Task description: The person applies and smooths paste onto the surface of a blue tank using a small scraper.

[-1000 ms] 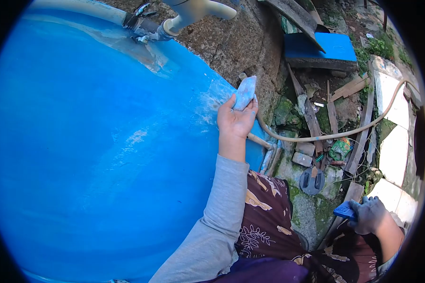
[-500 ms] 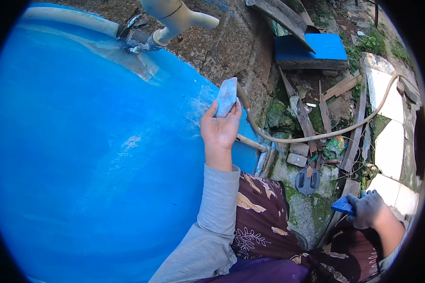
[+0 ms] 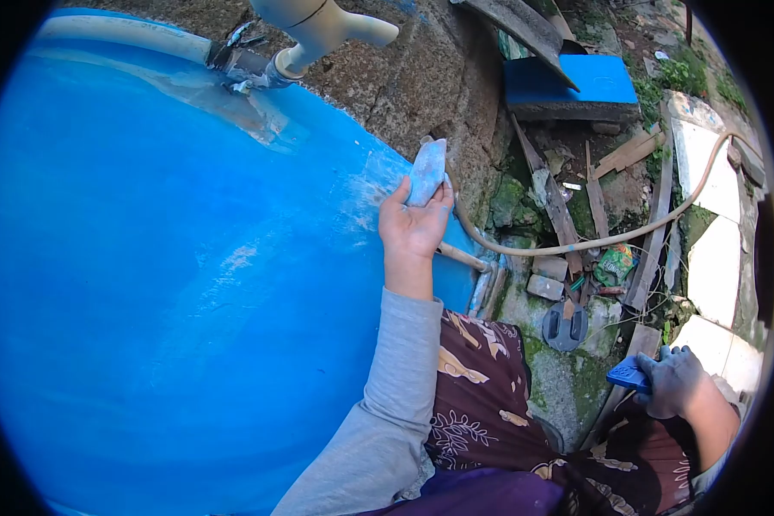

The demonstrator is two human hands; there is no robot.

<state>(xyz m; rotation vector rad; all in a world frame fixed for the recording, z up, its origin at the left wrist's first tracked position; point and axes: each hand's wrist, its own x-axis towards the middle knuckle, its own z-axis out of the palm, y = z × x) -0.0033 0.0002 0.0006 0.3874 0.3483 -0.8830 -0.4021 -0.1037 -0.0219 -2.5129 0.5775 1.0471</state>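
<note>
My left hand (image 3: pixel 414 222), palm up with its thumb and fingers closed, grips the lower end of a flat, pale blue whitish piece (image 3: pixel 427 172). I cannot tell what that piece is made of. It is held up over the edge of a big blue-painted surface (image 3: pixel 189 258), by a whitish scuffed patch. At the lower right, my right hand (image 3: pixel 672 381), grey with dust, closes around a small blue block (image 3: pixel 629 374) with raised marks on its face. That block is apart from the painted surface, near my patterned brown clothing (image 3: pixel 482 387).
A cream pipe (image 3: pixel 318 30) projects at the top beside a rough stone wall (image 3: pixel 387 82). A tan hose (image 3: pixel 568 249) curves across the right side. Planks (image 3: pixel 559 215), bricks (image 3: pixel 546 279), a dark round object (image 3: pixel 565 325) and a blue-topped slab (image 3: pixel 576 82) lie on the mossy ground.
My left hand has shifted slightly to the right with the pale piece, which now leans a little more to the right. My right hand keeps its hold on the block, almost unmoved.
</note>
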